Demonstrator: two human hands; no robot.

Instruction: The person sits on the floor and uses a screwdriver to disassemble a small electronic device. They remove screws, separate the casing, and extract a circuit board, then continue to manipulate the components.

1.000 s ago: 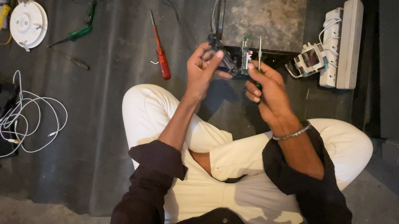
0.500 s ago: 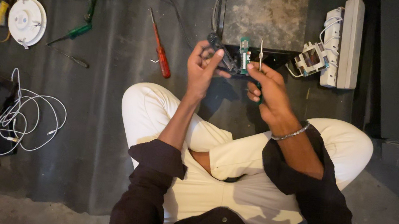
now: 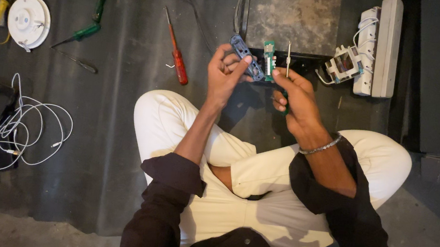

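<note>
I sit cross-legged on a dark mat. My left hand (image 3: 227,75) holds a grey-blue plastic frame (image 3: 246,54) up in front of me. My right hand (image 3: 295,96) pinches a small green circuit board (image 3: 268,59) between thumb and fingers and also grips a thin screwdriver (image 3: 288,54), its metal tip pointing up. The frame and the board touch between the two hands.
A rusty metal box (image 3: 292,15) lies just beyond my hands. A white power strip (image 3: 379,45) with a loose white part (image 3: 344,64) is at the right. A red screwdriver (image 3: 176,51), a green screwdriver (image 3: 79,33), a round white fitting (image 3: 28,20) and white cables (image 3: 15,129) lie at the left.
My left hand has turned the grey-blue frame outward and lifted it to the left. The green board now stands upright in my right hand.
</note>
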